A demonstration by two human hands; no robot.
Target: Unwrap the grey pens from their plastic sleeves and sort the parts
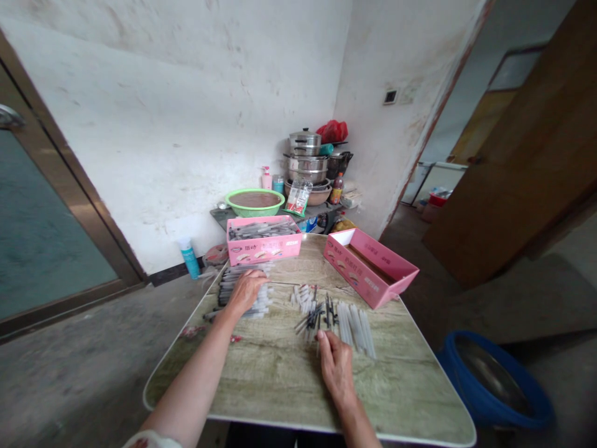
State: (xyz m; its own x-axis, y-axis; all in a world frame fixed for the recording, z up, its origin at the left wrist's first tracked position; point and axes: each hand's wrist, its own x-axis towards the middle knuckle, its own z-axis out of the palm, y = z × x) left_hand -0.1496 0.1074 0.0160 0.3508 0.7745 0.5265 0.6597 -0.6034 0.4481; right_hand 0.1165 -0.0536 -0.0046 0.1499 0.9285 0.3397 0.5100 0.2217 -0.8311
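My left hand [247, 291] rests over a row of grey, translucent pen-like sticks [228, 287] on the left of the table, its fingers stretched to the right across them. Near the middle front, my right hand [336, 361] is closed in a pinch of thumb and forefinger. What it pinches is too small and blurred to name. Just beyond its fingertips lie thin black pen-like pieces [311, 318]. Clear whitish tubes [357, 326] lie side by side to their right. A small group of short white pieces [303, 296] sits farther back.
A pink box [265, 247] full of grey sticks stands at the back left of the table [275, 386]. Another pink box [370, 274] sits tilted at the back right. Behind are a green basin [255, 210] and stacked steel pots [306, 165]. A blue tub [532, 386] stands right.
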